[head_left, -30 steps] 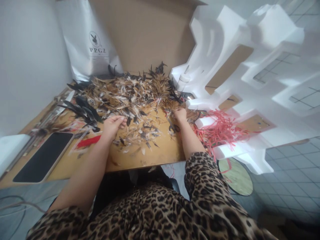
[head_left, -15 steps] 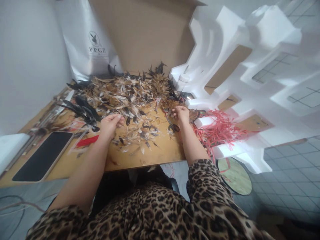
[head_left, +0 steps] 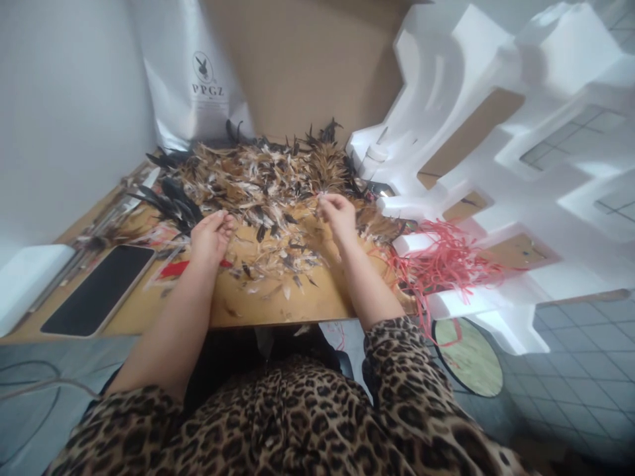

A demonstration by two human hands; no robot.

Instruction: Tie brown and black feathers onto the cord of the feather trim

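A heap of brown, white and black feathers (head_left: 248,178) covers the back of the yellowish table (head_left: 288,307). My left hand (head_left: 211,235) is closed in a pinch beside the long black feathers (head_left: 173,206); whatever its fingertips hold is too small to make out. Thumb and fingers of my right hand (head_left: 338,215) also pinch together, at the base of an upright brown feather bunch (head_left: 325,165). Whether they grip that bunch or something thin in front of it, I cannot tell. Loose small feathers (head_left: 282,261) are scattered between my hands.
A dark-screened phone (head_left: 99,291) lies at the left, with a red strip (head_left: 173,269) near it. Pink-red ribbon strands (head_left: 441,258) hang over white foam pieces (head_left: 459,304) at the right. A silvery bag (head_left: 183,92) stands at the back.
My right hand has moved left, from the table's right side to the brown feather bunch. My left hand stays near the black feathers. The camera view has shifted slightly.
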